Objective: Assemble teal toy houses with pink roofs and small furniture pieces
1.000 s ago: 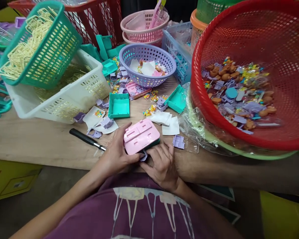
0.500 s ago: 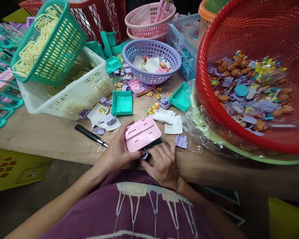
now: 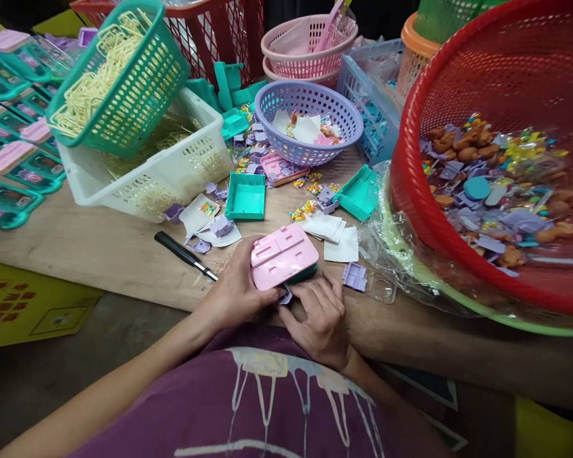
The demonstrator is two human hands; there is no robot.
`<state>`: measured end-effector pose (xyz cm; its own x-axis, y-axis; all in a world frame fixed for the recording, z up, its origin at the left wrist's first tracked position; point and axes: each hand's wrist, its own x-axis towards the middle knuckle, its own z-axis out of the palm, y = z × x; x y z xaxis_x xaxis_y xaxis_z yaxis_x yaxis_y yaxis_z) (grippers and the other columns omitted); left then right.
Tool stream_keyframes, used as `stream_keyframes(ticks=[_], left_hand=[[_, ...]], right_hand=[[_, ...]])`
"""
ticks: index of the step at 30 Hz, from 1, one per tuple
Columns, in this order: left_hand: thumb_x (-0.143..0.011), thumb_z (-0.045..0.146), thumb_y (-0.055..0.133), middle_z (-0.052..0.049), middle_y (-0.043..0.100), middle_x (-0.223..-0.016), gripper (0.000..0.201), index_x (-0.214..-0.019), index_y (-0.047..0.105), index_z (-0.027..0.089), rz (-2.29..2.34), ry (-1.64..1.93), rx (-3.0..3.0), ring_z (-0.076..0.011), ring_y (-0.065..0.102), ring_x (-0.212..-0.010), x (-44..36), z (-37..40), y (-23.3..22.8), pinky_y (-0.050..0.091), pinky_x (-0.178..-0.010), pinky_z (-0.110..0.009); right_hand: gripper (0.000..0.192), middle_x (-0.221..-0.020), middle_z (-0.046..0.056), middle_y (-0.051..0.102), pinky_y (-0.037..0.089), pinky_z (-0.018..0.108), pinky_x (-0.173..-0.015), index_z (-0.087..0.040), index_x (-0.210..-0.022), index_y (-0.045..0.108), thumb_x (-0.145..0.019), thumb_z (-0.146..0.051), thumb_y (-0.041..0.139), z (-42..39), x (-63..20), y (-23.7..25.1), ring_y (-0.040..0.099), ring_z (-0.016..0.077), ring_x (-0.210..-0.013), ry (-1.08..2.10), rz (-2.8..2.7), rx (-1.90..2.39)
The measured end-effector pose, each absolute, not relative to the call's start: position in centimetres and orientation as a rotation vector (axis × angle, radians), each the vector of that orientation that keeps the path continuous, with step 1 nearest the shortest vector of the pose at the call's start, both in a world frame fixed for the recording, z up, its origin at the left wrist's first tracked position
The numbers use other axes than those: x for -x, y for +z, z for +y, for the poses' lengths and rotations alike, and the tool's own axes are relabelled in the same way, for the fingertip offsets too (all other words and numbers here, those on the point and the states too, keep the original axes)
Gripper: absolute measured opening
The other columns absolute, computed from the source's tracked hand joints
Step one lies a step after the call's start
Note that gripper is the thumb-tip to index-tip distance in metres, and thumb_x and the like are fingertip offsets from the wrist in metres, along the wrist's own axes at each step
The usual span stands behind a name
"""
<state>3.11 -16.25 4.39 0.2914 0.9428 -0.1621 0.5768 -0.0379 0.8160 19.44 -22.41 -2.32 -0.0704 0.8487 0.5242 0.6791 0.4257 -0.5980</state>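
A pink toy case (image 3: 283, 255) with a teal underside rests at the near edge of the wooden table (image 3: 90, 248). My left hand (image 3: 236, 289) grips its left side. My right hand (image 3: 321, 312) holds its near right edge, fingers pressing a small lilac piece (image 3: 285, 296) at the case's lower edge. A loose lilac part (image 3: 354, 277) lies just right of my right hand. A black-handled tool (image 3: 184, 254) lies left of my left hand.
A big red basket (image 3: 496, 165) of small toy parts tilts at right. A teal basket (image 3: 119, 83) of yellow clips sits in a white basket (image 3: 157, 172). A lilac bowl (image 3: 309, 124), open teal trays (image 3: 245, 197), paper slips (image 3: 334, 232) and finished cases (image 3: 14, 165) at left surround the spot.
Both hands keep the same hold on the pink case. The head camera has turned left, so everything has slid right in view and more finished cases show at left.
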Motion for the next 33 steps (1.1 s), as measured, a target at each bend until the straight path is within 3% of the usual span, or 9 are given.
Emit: stream_keyframes(ticks=[7,11,15,19,22,24,27,30,33], left_hand=[[-0.066,0.024,0.075,-0.012,0.056,-0.126,0.071,-0.128,0.041,0.016,1.397,0.567,-1.765,-0.0293,0.055,-0.118,-3.3,-16.4,4.3,0.044,-0.102,-0.045],[-0.071,0.031,0.077,-0.013,0.051,-0.135,0.080,-0.137,0.034,0.018,1.253,0.456,-1.872,-0.0295,0.051,-0.125,-2.1,-15.8,4.5,0.041,-0.106,-0.043],[-0.069,0.046,0.081,-0.014,0.043,-0.145,0.099,-0.146,0.024,0.021,1.040,0.309,-2.042,-0.0316,0.044,-0.134,-0.6,-14.6,4.6,0.039,-0.111,-0.042],[-0.069,0.051,0.079,-0.013,0.051,-0.138,0.095,-0.145,0.031,0.021,1.054,0.291,-2.163,-0.0342,0.053,-0.125,0.1,-13.3,4.5,0.043,-0.106,-0.045],[-0.070,0.051,0.079,-0.015,0.048,-0.142,0.100,-0.149,0.027,0.021,1.004,0.313,-2.210,-0.0364,0.052,-0.126,0.4,-12.7,4.1,0.042,-0.108,-0.049],[-0.064,0.053,0.082,-0.019,0.037,-0.150,0.118,-0.155,0.013,0.021,0.951,0.350,-2.244,-0.0400,0.045,-0.133,0.6,-12.9,3.4,0.038,-0.111,-0.054],[-0.061,0.057,0.083,-0.021,0.023,-0.157,0.136,-0.156,-0.009,0.023,0.983,0.492,-2.273,-0.0424,0.033,-0.140,0.5,-14.1,1.7,0.033,-0.113,-0.058],[-0.068,0.056,0.080,-0.020,0.020,-0.157,0.132,-0.154,-0.014,0.026,1.036,0.685,-2.260,-0.0414,0.030,-0.142,-0.2,-15.4,0.0,0.032,-0.114,-0.058],[-0.075,0.047,0.077,-0.019,0.029,-0.151,0.114,-0.155,-0.002,0.027,1.060,0.798,-2.254,-0.0377,0.037,-0.138,-0.7,-16.0,-0.5,0.037,-0.111,-0.056]], right_hand=[[0.012,-0.079,0.003,0.070,0.041,0.048,-0.099,-0.017,-0.090,0.062,-0.084,-0.024,0.069,-22.4,-19.5,-2.2,0.063,0.0204,-0.077,0.233,-1.832,1.299],[0.014,-0.074,0.001,0.067,0.040,0.045,-0.098,-0.019,-0.085,0.061,-0.086,-0.030,0.070,-22.1,-19.6,-2.2,0.062,0.0198,-0.076,0.252,-1.854,1.319],[0.035,-0.067,0.000,0.062,0.042,0.037,-0.080,-0.019,-0.076,0.055,-0.085,-0.049,0.070,-21.0,-20.4,-1.6,0.058,0.0182,-0.067,0.241,-1.916,1.393],[0.042,-0.077,0.003,0.062,0.041,0.033,-0.068,-0.018,-0.087,0.056,-0.081,-0.058,0.069,-20.0,-22.2,0.1,0.057,0.0187,-0.070,0.226,-2.112,1.337],[0.041,-0.093,0.009,0.065,0.044,0.037,-0.076,-0.018,-0.104,0.057,-0.085,-0.052,0.068,-19.4,-23.4,1.8,0.058,0.0235,-0.086,0.050,-2.245,1.258],[0.052,-0.115,0.015,0.063,0.043,0.044,-0.090,-0.018,-0.117,0.055,-0.082,-0.053,0.071,-18.8,-23.7,2.6,0.056,0.0299,-0.106,-0.078,-2.274,1.260],[0.074,-0.141,0.017,0.051,0.030,0.053,-0.112,-0.018,-0.137,0.045,-0.078,-0.051,0.075,-17.6,-23.8,3.0,0.042,0.0335,-0.133,-0.027,-2.401,1.170],[0.077,-0.143,0.016,0.050,0.022,0.057,-0.117,-0.017,-0.142,0.040,-0.081,-0.049,0.073,-16.5,-23.6,2.9,0.039,0.0318,-0.138,0.057,-2.465,1.106],[0.072,-0.140,0.015,0.053,0.020,0.058,-0.117,-0.018,-0.139,0.045,-0.081,-0.050,0.072,-16.1,-23.3,2.9,0.042,0.0325,-0.135,0.064,-2.452,1.136]])
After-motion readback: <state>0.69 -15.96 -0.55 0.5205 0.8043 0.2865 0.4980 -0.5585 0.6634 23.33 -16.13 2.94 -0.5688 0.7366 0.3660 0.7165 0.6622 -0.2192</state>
